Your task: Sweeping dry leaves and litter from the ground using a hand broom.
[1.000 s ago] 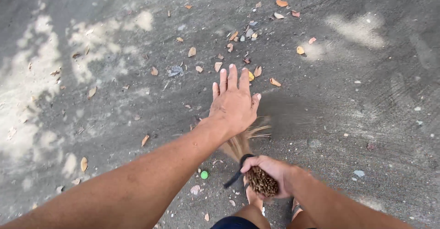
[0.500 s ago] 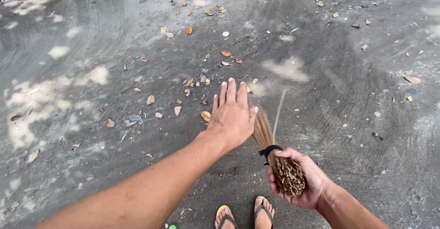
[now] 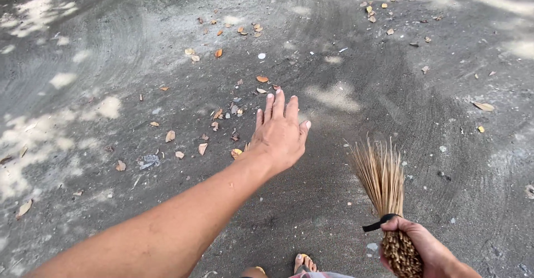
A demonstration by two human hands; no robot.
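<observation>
My left hand (image 3: 280, 133) is stretched out flat over the grey ground, fingers together and palm down, holding nothing. Just beyond its fingertips lie several dry brown leaves (image 3: 223, 115). My right hand (image 3: 425, 251) at the lower right grips the bound end of a short stick broom (image 3: 384, 183). A black band ties the bundle, and its pale bristles fan out upward and away from me, above the ground.
Dark grey dusty ground (image 3: 345, 44) with curved sweep marks fills the view. More dry leaves (image 3: 239, 30) are scattered at the top centre and top right (image 3: 483, 106). My foot in a sandal (image 3: 303, 264) shows at the bottom edge. Sunlit patches (image 3: 61, 80) lie at left.
My right hand has swung the broom out to the right, away from my left hand, and its bristles now stand clear. The view has shifted, so the leaves sit further up and left.
</observation>
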